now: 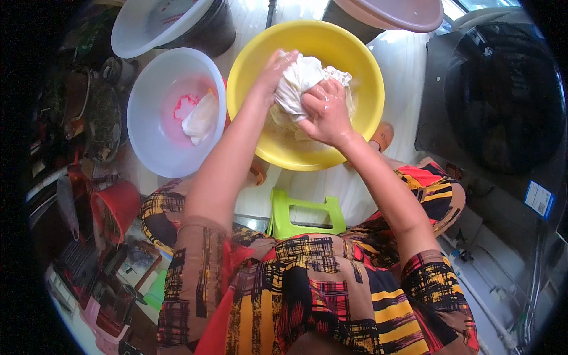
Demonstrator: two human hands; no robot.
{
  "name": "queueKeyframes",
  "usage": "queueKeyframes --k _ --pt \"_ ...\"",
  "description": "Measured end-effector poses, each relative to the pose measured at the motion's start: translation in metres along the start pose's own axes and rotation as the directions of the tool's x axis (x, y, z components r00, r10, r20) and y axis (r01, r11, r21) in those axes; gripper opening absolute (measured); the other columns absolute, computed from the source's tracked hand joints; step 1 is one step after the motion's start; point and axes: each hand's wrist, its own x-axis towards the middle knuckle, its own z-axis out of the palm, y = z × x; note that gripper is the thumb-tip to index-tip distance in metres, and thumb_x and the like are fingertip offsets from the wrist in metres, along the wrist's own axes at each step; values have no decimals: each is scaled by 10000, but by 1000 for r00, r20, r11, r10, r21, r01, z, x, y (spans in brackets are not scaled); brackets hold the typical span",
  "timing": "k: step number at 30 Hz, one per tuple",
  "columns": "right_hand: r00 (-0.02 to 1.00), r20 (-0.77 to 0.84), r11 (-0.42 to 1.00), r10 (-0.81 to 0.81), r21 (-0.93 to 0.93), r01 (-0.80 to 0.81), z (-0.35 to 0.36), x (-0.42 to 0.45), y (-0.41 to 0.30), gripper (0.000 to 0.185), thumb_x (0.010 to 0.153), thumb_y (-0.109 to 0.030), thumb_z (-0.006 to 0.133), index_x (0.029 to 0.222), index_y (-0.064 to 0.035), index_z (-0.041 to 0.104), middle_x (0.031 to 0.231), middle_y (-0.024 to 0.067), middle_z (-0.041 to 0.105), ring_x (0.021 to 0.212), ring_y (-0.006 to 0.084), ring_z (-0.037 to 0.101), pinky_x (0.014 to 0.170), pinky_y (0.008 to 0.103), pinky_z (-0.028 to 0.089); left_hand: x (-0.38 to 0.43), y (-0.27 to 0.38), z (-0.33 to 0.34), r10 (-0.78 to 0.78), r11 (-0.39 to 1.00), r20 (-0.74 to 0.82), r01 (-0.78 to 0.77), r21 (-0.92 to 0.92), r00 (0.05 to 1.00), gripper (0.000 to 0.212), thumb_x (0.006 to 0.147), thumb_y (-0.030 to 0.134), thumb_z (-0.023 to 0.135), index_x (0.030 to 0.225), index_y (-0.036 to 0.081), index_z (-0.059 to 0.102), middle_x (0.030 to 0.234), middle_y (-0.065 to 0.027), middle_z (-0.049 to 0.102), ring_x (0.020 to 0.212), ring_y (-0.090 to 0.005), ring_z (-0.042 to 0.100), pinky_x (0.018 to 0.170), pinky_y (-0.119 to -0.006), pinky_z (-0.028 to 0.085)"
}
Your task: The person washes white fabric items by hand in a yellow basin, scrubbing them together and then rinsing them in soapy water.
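Both my hands hold a wet, bunched white cloth [295, 86] over a yellow plastic basin [248, 53]. My left hand [275, 75] grips the cloth along its left side, thumb and fingers around the fabric. Against its lower right side presses my right hand [326, 111], wet, with the fingers curled into the folds. Beneath the hands, more pale fabric lies in cloudy, sudsy water, partly hidden by the cloth. A whitish translucent basin [144, 115] stands to the left of the yellow one, with a separate white cloth [202, 117] lying inside against its right wall.
A green plastic stool [279, 213] is between my legs. Beyond the yellow basin are another whitish basin [128, 33] on a dark bucket [217, 31] and a pink basin [412, 15]. A black appliance [432, 97] stands at right; a red bucket [128, 199] and clutter line the left.
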Motion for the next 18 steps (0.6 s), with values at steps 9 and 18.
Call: queueKeyframes --k 9,18 --pt "789 -217 809 575 299 -507 -10 -44 -2 445 740 -305 662 1116 -91 557 1209 179 467 1162 338 402 1002 452 275 -77 -44 -30 495 338 200 -399 852 846 462 655 166 643 1110 111 585 1133 -190 524 1070 -324 497 931 -403 382" --pt "742 -98 725 663 -163 -669 72 -42 -5 803 646 -486 688 1338 -212 385 1416 168 242 1265 429 234 1000 556 243 -69 -69 -27 452 15 174 -202 979 875 627 761 165 577 1353 200 375 1402 -221 260 1240 -432 288 1032 -477 261"
